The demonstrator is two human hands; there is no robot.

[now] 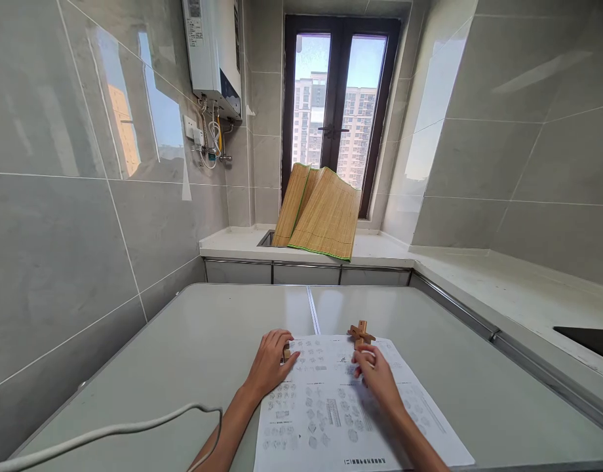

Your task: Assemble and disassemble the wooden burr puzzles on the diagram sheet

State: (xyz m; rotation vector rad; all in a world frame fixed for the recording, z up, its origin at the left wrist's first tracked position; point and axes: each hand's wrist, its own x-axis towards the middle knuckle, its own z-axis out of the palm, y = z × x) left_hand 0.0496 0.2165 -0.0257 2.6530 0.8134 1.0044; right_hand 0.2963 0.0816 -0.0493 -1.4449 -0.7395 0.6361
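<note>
A large white sheet (331,406) printed with small diagrams lies on the table in front of me. At its upper left edge my left hand (272,362) curves its fingers and thumb around a small wooden block (286,353), mostly covered by the hand. Near the sheet's top edge sits a brown wooden interlocking puzzle (362,332) with crossing bars. Just below it is my right hand (376,373), its fingers curled in toward the thumb. Whatever may be between those fingers is too small to make out.
The pale table (223,314) reaches a white counter (380,246) at the back and right. A white cable (134,427) runs in from the lower left, by my left forearm. A folded bamboo mat (326,213) leans before the window, partly over a sink (266,238).
</note>
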